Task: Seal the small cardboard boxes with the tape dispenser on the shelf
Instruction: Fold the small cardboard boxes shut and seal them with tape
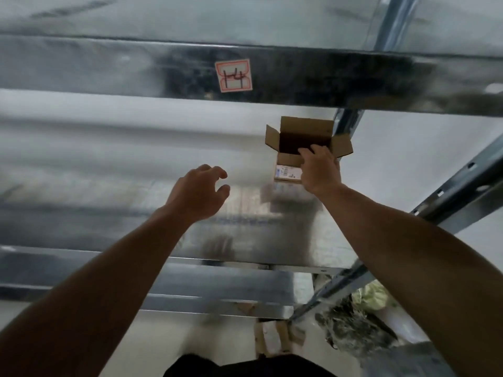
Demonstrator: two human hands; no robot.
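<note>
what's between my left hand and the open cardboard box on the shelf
Nothing but bare metal shelf, seen in the head view, lies between the left hand and the cardboard box.

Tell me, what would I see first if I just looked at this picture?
Probably the small cardboard box, flaps standing open, toward the right end of the metal shelf, with the right hand gripping its front edge. Left of it, the left hand is stretched out, fingers loosely curled, holding nothing. Above both, a red-edged sticker with handwriting stands out on the upper shelf beam.
</note>
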